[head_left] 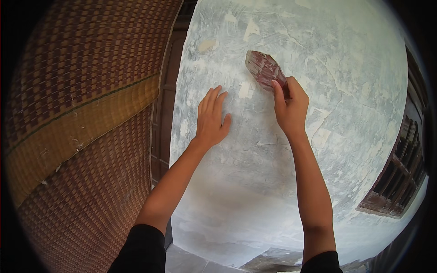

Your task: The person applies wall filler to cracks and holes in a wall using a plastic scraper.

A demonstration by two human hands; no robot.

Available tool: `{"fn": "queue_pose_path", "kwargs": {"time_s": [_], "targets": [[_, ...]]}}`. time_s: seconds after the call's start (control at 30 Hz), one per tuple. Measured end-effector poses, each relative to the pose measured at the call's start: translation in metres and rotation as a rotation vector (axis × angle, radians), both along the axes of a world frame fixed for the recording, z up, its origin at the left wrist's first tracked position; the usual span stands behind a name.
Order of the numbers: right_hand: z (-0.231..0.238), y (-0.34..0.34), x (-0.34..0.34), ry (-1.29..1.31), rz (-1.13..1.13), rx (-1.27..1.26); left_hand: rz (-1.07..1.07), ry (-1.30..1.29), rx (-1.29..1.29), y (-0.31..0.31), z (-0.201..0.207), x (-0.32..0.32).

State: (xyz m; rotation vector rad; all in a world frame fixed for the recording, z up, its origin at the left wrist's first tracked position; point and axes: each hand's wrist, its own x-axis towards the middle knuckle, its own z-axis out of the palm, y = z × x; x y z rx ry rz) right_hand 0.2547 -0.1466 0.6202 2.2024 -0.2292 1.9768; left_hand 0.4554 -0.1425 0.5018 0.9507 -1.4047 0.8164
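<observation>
Grasping with the right hand (291, 107), between thumb and fingers at its lower right end, a flat, dark red piece (263, 68) streaked with pale smears. Holding it up in front of the wall (255, 182), above and to the right of the left hand (211, 113), far end toward the upper left. Holding nothing with the left: released, back of the hand in view, fingers extended upward, thumb spread to the right. Cannot tell touching from just short of touching the wall, for left hand or piece. Patchy grey and white across the wall, with cream spots and thin lines. Flanked at left by a woven maroon-and-tan mat (100, 59) with a tan band (104, 113), then a dark brown panelled door (164, 104); at far right, by a dark barred window (398, 168). Wearing black sleeves (143, 250).
</observation>
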Motion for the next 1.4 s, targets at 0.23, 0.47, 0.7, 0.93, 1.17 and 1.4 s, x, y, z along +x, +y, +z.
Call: {"fn": "queue_pose_path", "kwargs": {"time_s": [0.23,0.47,0.7,0.93,1.17,1.4], "targets": [[0.035,-0.018,0.067,0.229,-0.560,-0.795,0.021,-0.072,0.190,-0.029,-0.017,0.029],[0.050,-0.041,0.097,0.411,-0.831,-1.177,0.066,-0.103,0.150,-0.039,-0.022,0.033],[0.048,-0.048,0.111,0.507,-0.950,-1.239,0.056,-0.111,0.098,-0.043,-0.024,0.036],[0.030,-0.049,0.125,0.679,-1.333,-1.141,0.054,-0.101,0.046,-0.046,-0.027,0.035],[0.010,-0.016,0.117,0.735,-1.412,-1.032,0.049,-0.089,0.018,-0.045,-0.026,0.033],[0.063,0.047,0.097,0.438,-1.014,-0.681,0.078,-0.072,0.022,-0.048,-0.031,0.035]]}}
